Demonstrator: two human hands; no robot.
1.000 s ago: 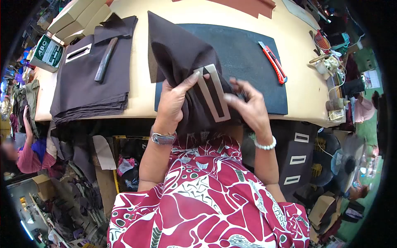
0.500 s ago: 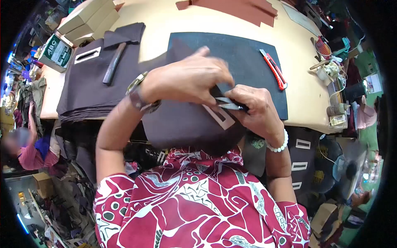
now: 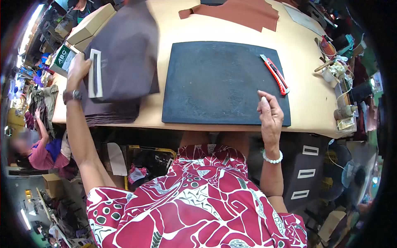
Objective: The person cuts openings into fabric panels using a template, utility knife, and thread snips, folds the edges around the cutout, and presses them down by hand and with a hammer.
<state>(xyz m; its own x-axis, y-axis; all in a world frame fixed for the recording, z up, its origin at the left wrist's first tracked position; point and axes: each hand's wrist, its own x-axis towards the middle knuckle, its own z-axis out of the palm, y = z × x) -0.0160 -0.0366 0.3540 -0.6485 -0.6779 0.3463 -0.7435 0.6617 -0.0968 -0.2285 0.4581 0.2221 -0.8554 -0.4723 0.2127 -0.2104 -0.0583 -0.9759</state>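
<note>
My left hand (image 3: 78, 69) is closed on the edge of a dark brown leather-like piece (image 3: 128, 62), next to its pale-framed slot (image 3: 96, 74). The piece is lifted and slightly blurred, over a stack of similar dark pieces (image 3: 113, 113) at the left of the table. Above the right part of a black cutting mat (image 3: 215, 82), my right hand (image 3: 271, 115) has its fingers curled together. Whatever they may hold is hidden. Nearby on the mat lies a red utility knife (image 3: 275, 75).
Reddish-brown leather (image 3: 235, 14) lies at the table's far side. Cardboard boxes (image 3: 93, 27) and a green-white ABC box (image 3: 64, 58) stand at left. A cluttered holder (image 3: 333, 72) sits at right. Below hangs a dark strip with framed slots (image 3: 306, 173). Another person (image 3: 45, 151) is at far left.
The dark piece has moved from in front of me to the left stack, carried by my left hand. My right hand has come down apart from it; its small scissors no longer show.
</note>
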